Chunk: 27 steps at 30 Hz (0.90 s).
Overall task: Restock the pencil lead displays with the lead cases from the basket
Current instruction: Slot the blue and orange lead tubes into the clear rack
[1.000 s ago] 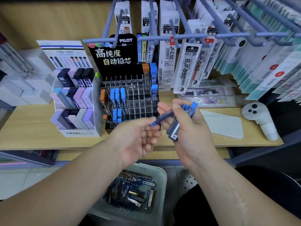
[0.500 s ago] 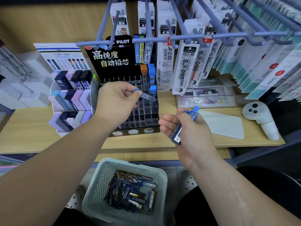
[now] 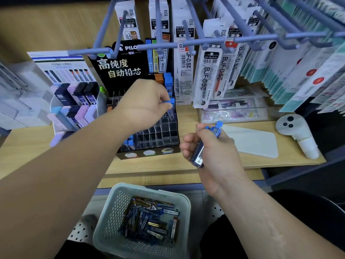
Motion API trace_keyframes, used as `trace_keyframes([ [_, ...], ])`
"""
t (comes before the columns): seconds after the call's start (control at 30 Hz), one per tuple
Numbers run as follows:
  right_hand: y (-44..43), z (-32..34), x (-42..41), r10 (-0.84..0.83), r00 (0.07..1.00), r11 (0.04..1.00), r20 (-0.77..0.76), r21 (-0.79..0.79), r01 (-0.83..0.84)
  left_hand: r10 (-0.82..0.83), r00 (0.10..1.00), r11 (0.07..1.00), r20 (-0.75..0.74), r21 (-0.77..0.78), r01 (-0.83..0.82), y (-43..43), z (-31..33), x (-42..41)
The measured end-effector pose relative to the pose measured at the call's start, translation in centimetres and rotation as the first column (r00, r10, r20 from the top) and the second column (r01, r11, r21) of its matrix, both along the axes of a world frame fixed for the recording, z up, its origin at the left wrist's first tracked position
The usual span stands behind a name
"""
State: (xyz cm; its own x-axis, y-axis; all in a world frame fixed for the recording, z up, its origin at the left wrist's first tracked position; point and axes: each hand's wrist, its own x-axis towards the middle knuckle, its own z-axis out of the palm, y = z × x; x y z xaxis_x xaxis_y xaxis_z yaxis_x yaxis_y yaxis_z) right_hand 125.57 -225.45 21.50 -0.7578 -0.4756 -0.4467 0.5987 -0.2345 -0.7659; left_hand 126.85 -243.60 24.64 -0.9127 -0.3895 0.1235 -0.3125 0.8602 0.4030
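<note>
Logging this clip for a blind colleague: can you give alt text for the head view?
The left hand lowers a blue-capped lead case into the black Pilot display on a wooden shelf, while the right hand holds several more cases. Below, a pale basket holds loose cases.

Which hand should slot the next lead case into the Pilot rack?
Left hand: it is already at the rack, pinching a blue-capped case over the slots. The right hand holds spare cases off to the side.
</note>
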Motion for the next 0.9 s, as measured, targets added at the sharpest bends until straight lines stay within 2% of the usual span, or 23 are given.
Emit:
trace_keyframes([
  [0.17,0.0,0.1,0.2,0.084,0.996,0.996,0.007,0.014,-0.084,0.038,0.995,0.998,-0.09,-0.043,-0.042,0.8,-2.2,-0.5],
  [0.33,0.1,-0.1,0.2,0.169,0.985,0.985,-0.022,0.026,-0.168,0.052,0.992,0.995,-0.114,-0.08,-0.061,0.8,-3.1,-0.5],
  [0.4,0.2,-0.1,0.3,0.226,0.973,0.974,-0.038,0.037,-0.225,0.052,0.986,0.997,-0.159,-0.056,-0.062,0.8,-3.0,0.0],
  [0.43,0.2,-0.1,0.4,0.254,0.966,0.967,-0.045,0.045,-0.252,0.071,0.976,0.997,-0.205,0.003,-0.072,1.0,-2.8,0.4],
  [0.5,0.2,-0.3,0.5,0.301,0.951,0.953,-0.073,0.068,-0.296,0.142,0.952,0.968,-0.272,0.238,-0.077,1.9,-1.8,1.5],
  [0.57,0.1,-0.7,0.7,0.34,0.931,0.938,-0.136,0.128,-0.324,0.179,0.958,0.846,-0.223,0.531,-0.035,3.3,-0.7,2.8],
  [0.63,-0.1,-0.9,1.0,0.388,0.894,0.916,-0.226,0.206,-0.345,0.16,0.978,0.713,-0.134,0.701,-0.021,4.5,-0.1,4.3],
  [0.73,-0.4,-1.2,1.6,0.439,0.841,0.888,-0.316,0.295,-0.353,0.176,0.982,0.605,-0.066,0.795,-0.055,5.3,-0.3,6.3],
  [0.9,-0.9,-0.7,2.6,0.461,0.816,0.881,-0.348,0.292,-0.373,0.31,0.951,0.525,-0.023,0.838,-0.151,4.5,-0.8,8.4],
])
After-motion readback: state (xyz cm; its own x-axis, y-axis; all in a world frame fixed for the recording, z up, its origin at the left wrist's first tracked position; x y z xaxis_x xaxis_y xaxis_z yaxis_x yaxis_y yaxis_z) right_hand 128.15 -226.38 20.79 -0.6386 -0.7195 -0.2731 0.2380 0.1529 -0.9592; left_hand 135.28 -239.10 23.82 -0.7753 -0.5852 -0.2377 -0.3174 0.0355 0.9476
